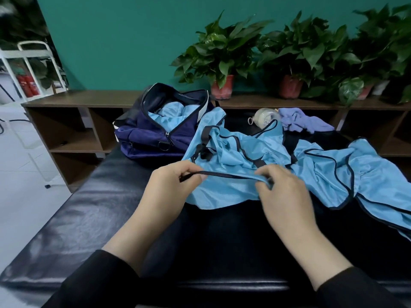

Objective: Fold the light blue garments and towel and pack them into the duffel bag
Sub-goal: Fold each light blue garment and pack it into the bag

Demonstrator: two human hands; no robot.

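Observation:
A light blue garment (231, 156) with dark trim lies crumpled on the black padded bench (89, 210). My left hand (171, 187) pinches its dark-edged near hem at the left. My right hand (282, 192) pinches the same hem further right, so the edge stretches between them. A second light blue garment (347, 174) sprawls to the right. The navy duffel bag (155, 138) stands unzipped at the bench's far left with light blue cloth (171, 114) inside. A lavender towel (300, 122) lies bunched at the far side.
A clear rounded bottle (264, 116) lies next to the towel. A brown shelf unit (73, 123) runs behind the bench, with potted plants (222, 61) on top against the teal wall. A white metal cart (33, 65) stands at the far left on pale floor.

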